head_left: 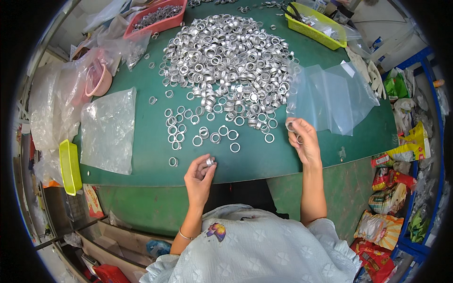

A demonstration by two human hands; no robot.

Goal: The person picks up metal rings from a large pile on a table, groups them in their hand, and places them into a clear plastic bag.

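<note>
My left hand (199, 175), near the table's front edge, is closed on a silver metal ring (210, 162) pinched between thumb and fingers. Over to the right, my right hand (304, 140) also grips a metal ring (290, 126), beside the edge of a clear plastic bag (325, 99); another ring seems to show against its palm. Beyond both hands rises a big heap of such metal rings (231, 56). Several loose rings (215, 137) lie on the green tabletop (255, 165) between the heap and my left hand.
A clear plastic sheet (108, 129) lies at the left, beside a narrow yellow-green basket (70, 167) and a pink container (98, 80). At the back stand a pink basket (155, 19) of small metal parts and a yellow basket (316, 28). Blue shelving (432, 85) with packages borders the right.
</note>
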